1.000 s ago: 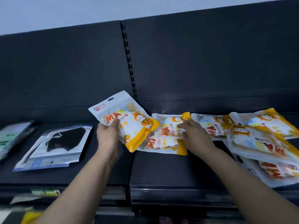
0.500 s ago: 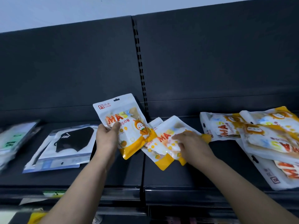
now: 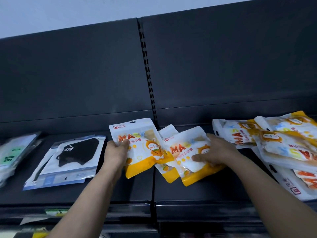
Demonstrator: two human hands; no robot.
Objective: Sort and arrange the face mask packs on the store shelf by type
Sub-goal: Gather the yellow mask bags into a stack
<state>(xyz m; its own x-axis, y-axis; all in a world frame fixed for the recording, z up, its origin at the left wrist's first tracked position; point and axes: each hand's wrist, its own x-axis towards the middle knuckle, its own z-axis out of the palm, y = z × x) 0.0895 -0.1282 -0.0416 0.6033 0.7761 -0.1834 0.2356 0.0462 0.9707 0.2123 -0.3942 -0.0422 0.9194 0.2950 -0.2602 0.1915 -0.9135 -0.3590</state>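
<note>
Two orange packs (image 3: pixel 184 152) lie overlapped on the shelf (image 3: pixel 197 191) under the right grip (image 3: pixel 217 150), whose fingers are spread flat on the upper one, pressing rather than pinching. Their long axes run away from the person with the tops leaning left, nearly parallel to a third orange pack (image 3: pixel 142 148) just left of them, corner touching. The left grip (image 3: pixel 116 152) pinches that pack at its left edge, thumb on front. Merging them looks like a short sideways slide. The orange pile (image 3: pixel 277 143) lies right of the right grip, and the black packs (image 3: pixel 77 155) left of the left.

The leftmost orange-and-white pack (image 3: pixel 145 146) read "MASK" in orange letters; the far-left green-labelled pack (image 3: pixel 12 157) read "FACE MASK"
</note>
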